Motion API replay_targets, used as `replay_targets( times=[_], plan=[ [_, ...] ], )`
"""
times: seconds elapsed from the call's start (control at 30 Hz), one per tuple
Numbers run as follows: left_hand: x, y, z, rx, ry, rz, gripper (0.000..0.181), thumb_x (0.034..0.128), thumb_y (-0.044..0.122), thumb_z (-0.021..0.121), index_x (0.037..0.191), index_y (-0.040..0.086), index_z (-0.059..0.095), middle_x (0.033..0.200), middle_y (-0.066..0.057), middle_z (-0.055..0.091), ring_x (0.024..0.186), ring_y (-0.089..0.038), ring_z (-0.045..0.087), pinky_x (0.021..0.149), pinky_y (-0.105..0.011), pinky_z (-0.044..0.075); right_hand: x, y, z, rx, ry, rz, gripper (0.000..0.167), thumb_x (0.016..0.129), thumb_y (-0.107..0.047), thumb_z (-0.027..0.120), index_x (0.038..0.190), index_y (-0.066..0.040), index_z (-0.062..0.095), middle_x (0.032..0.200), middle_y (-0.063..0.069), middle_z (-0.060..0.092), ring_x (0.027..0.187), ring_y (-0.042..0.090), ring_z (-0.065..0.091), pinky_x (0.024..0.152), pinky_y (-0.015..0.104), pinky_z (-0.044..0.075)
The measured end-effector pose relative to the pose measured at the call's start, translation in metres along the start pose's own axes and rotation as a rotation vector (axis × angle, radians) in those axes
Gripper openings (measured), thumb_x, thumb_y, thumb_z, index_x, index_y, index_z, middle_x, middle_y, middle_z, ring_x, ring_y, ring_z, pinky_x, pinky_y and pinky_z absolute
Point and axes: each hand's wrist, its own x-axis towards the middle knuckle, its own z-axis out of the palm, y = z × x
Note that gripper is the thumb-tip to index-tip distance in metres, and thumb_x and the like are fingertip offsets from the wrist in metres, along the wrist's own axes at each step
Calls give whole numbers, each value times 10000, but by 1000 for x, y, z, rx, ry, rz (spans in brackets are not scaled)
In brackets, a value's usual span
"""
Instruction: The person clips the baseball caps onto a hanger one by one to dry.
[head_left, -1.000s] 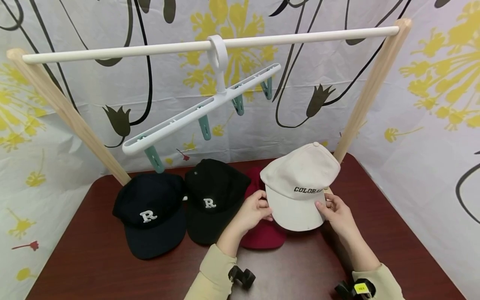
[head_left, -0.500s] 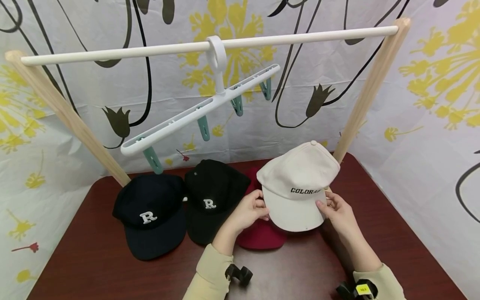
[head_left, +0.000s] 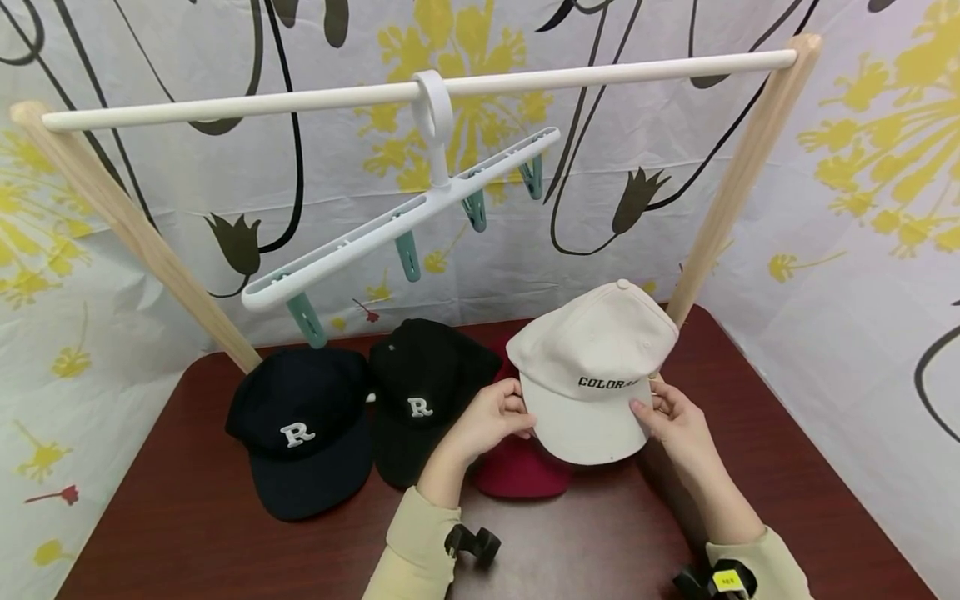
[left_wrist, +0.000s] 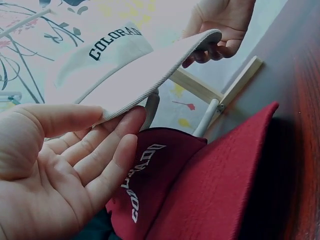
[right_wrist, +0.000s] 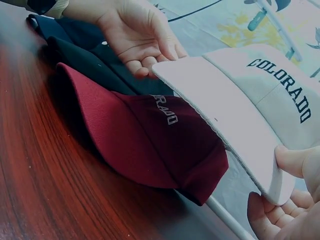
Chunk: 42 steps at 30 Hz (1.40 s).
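One white cap (head_left: 596, 350), lettered COLORADO, raised above the worktop (head_left: 585, 533), partly over a red cap (head_left: 522, 473). Grip: left hand (head_left: 491, 423) and right hand (head_left: 677, 427), each pinching one side of its brim (head_left: 581, 431). Alongside: black cap (head_left: 435, 367), navy cap (head_left: 307, 471). Higher: white hanger (head_left: 352, 243), four green clips (head_left: 306, 321).

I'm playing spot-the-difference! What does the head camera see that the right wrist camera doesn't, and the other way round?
Only the head view shows the wooden posts and the white R on both the navy cap and the black cap.

Only the right wrist view shows white letters on the red cap and the last letters of COLORADO on the white cap.

Both show the left hand and right hand pinching the brim of the white cap, plus the other three caps and the table.
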Motion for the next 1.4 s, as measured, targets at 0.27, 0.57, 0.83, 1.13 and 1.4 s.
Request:
replay_targets(
  times=[0.27,0.57,0.83,1.13,1.4],
  plan=[
    [7,-19,-5,-17,9,-19,148,869,-106,596,979,-78,501,802,-142,652,688,-166,617,691,-365,551,0,-1,1,6,5,16,475,918,-111,655,1284,91,429,850,-67,639,713,17,583,580,207,461],
    [0,-11,-7,-28,43,13,179,877,-89,595,1027,-86,497,853,-198,666,688,-157,624,678,-363,551,0,-11,4,95,-40,-20,453,917,-61,643,1270,112,418,872,-94,646,775,34,627,619,202,501],
    [-4,-8,-7,-29,91,39,207,891,-70,589,1071,-85,489,873,-206,656,686,-170,614,674,-361,546,1,-18,7,125,-56,-32,446,905,-47,655,1251,112,421,923,-94,646,811,35,634,634,203,506],
    [-8,-6,-8,-44,141,82,237,896,-62,586,1107,-98,484,889,-219,647,688,-161,613,649,-354,543,3,-27,13,157,-54,-57,434,894,-44,668,1240,87,440,938,-59,660,792,49,639,629,213,502],
    [-9,-3,-10,-10,157,95,229,899,-58,588,1104,-90,492,906,-238,649,687,-188,629,660,-405,548,5,-32,16,230,-61,-87,332,888,11,650,1170,-37,480,915,-38,649,815,63,638,679,204,507]
  ],
)
